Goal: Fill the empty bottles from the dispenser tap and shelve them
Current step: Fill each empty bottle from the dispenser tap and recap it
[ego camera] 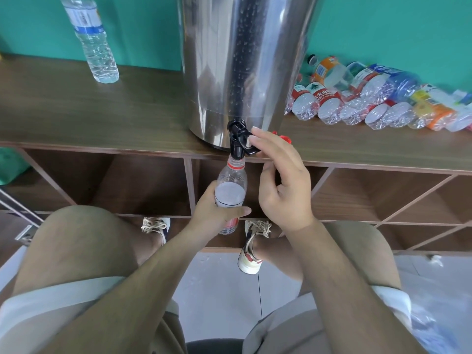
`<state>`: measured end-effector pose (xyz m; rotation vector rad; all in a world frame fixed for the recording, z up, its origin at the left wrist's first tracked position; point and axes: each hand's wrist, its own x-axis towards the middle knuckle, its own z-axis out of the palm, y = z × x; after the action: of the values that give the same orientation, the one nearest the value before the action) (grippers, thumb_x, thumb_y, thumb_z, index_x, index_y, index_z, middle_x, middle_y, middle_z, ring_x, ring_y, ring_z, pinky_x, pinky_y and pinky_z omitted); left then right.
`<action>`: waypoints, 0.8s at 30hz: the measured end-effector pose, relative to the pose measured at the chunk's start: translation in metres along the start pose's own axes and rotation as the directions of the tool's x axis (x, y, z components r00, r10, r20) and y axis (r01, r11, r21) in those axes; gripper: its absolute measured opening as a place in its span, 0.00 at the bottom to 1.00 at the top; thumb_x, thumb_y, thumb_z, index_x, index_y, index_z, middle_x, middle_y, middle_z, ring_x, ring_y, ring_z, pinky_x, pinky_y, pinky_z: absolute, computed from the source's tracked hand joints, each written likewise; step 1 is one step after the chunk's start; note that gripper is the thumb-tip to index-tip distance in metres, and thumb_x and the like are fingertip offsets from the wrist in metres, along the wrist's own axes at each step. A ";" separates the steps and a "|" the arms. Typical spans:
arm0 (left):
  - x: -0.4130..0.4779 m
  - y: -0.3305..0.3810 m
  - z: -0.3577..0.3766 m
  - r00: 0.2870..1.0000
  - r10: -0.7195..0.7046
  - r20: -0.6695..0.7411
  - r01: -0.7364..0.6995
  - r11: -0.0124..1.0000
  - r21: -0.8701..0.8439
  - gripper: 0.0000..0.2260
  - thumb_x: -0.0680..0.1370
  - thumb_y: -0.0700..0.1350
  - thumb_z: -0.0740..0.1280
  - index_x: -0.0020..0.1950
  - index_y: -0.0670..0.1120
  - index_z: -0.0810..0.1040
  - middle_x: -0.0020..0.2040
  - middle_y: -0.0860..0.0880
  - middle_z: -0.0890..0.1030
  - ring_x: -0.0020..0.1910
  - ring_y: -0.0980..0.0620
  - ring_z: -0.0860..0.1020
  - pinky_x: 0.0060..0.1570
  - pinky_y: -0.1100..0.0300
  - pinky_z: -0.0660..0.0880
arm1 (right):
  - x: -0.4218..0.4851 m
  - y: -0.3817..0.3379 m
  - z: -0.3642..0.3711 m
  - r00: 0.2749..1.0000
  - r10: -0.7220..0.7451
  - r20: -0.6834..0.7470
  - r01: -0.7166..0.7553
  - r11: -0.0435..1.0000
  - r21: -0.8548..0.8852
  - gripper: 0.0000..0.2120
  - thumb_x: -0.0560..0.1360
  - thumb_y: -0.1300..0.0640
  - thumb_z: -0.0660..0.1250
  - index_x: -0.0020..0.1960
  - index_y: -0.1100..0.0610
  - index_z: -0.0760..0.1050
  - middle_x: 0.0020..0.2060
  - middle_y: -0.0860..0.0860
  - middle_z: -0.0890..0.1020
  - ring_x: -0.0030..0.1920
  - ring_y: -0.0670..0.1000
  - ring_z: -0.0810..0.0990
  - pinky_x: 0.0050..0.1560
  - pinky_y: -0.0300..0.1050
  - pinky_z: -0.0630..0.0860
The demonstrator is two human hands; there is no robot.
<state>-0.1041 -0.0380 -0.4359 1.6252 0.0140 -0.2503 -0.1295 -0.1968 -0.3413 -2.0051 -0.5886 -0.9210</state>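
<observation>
We look down on a low wooden shelving unit set against a flat teal wall. Its top is one long brown board with a fine grain, running across the whole view. Beneath it, open square compartments sit in rows, parted by thin wooden dividers; their insides are darker brown and shaded. The floor in front of the unit is pale grey tile with a dark grout line, and a few small pale splashes lie on it. At the far left a metal frame slants down beside the unit. The light is soft and even.
</observation>
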 end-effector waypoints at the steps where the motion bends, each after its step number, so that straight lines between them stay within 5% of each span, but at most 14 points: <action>1: 0.000 0.000 0.000 1.000 0.000 -0.003 0.000 1.000 -0.006 0.35 0.64 0.44 0.86 0.66 0.56 0.74 0.59 0.55 0.82 0.59 0.54 0.80 0.54 0.58 0.79 | 0.000 0.001 0.000 1.000 0.002 -0.001 -0.002 1.000 0.004 0.30 0.72 0.81 0.56 0.69 0.63 0.78 0.70 0.58 0.79 0.73 0.52 0.75 0.66 0.65 0.77; 8: 0.002 -0.005 -0.001 1.000 -0.006 0.013 0.006 1.000 0.013 0.39 0.60 0.48 0.87 0.68 0.56 0.74 0.60 0.54 0.83 0.61 0.51 0.81 0.61 0.49 0.80 | 0.000 0.001 -0.001 1.000 0.002 -0.004 -0.002 1.000 0.010 0.27 0.74 0.81 0.58 0.68 0.65 0.79 0.70 0.58 0.80 0.73 0.55 0.76 0.66 0.65 0.77; 12: 0.001 -0.006 0.001 1.000 -0.017 0.011 0.017 1.000 0.011 0.38 0.63 0.45 0.86 0.68 0.55 0.73 0.60 0.54 0.82 0.60 0.52 0.80 0.54 0.57 0.79 | 0.000 0.001 -0.001 1.000 0.001 -0.009 -0.001 1.000 0.013 0.26 0.74 0.81 0.58 0.68 0.66 0.79 0.69 0.59 0.80 0.72 0.55 0.77 0.65 0.64 0.77; 18: 0.002 -0.009 0.003 0.999 -0.034 -0.007 0.034 0.998 0.046 0.38 0.64 0.44 0.86 0.70 0.55 0.72 0.61 0.54 0.80 0.61 0.52 0.78 0.57 0.55 0.78 | 0.001 0.001 -0.002 1.000 -0.001 0.011 0.001 1.000 0.020 0.23 0.77 0.78 0.60 0.67 0.66 0.79 0.70 0.59 0.79 0.70 0.57 0.78 0.62 0.66 0.78; 24: 0.004 -0.013 0.004 0.999 -0.040 -0.004 0.041 0.997 0.060 0.38 0.64 0.47 0.86 0.69 0.56 0.72 0.59 0.56 0.81 0.60 0.55 0.79 0.50 0.61 0.76 | 0.001 -0.002 -0.002 0.998 -0.059 -0.017 0.058 0.997 -0.041 0.13 0.82 0.61 0.69 0.65 0.64 0.82 0.68 0.57 0.80 0.63 0.55 0.79 0.50 0.64 0.81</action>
<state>-0.1026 -0.0420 -0.4493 1.6864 0.0422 -0.2816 -0.1310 -0.1975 -0.3383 -2.0232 -0.6259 -0.9925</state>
